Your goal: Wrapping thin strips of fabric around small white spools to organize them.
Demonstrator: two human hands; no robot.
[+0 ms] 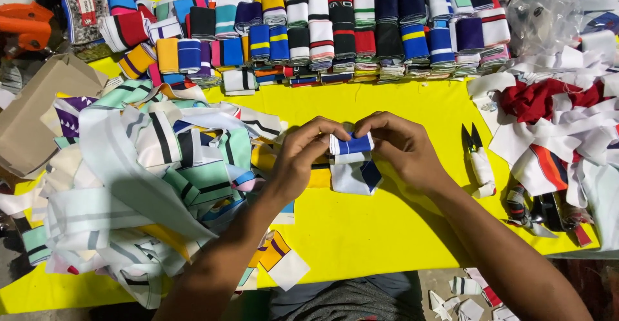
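Left hand: our left hand (302, 156) has its grip closed on the left end of the blue and white striped cloth strip (351, 145), thumb and fingers pinching it from the side
Right hand: our right hand (400, 145) has its grip closed on the right end of the same strip, fingers curled over the top edge
Strip: we hold it just above the yellow counter (361, 231), near the middle, between both hands; its loose white and dark blue tail (354, 176) hangs down under our fingers and rests on the counter (how many layers are folded together we cannot tell)
Left of the hands: a big loose heap of cloth strips (142, 179) in mint, white, black and yellow, touching our left forearm
Far edge: rows of folded striped cloth bundles (335, 31) in blue, red, black, white and yellow, stacked side by side across the counter, well apart from the hands
Right of the hands: small thread snips (478, 156) with a cloth-wrapped handle lie near our right wrist; beyond them sits a pile of white and red cloth scraps (554, 115)
Left corner: a brown cardboard piece (35, 111) lies beside the loose heap
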